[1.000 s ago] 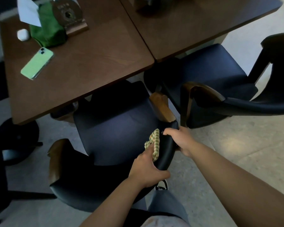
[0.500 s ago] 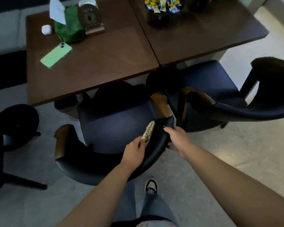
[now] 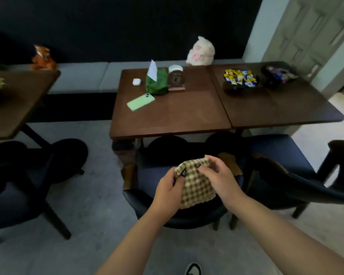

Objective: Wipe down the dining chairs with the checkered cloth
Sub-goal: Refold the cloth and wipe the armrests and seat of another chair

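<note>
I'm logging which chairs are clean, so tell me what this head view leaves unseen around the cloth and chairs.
- Seat of the middle chair: mostly covered by the checkered cloth, left hand and right hand.
- Right chair: its backrest is cut off by the frame's right edge.
- Left chair: cut by the left edge, too dark for detail.
- Dirt or dampness on any chair: too dim and blurred to tell.

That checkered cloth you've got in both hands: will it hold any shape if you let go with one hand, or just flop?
Likely flops: the checkered cloth sags below where the left hand and right hand pinch its top edge. It looks thick and waffle-textured, so probably grippy rather than slippery, and light.
</note>
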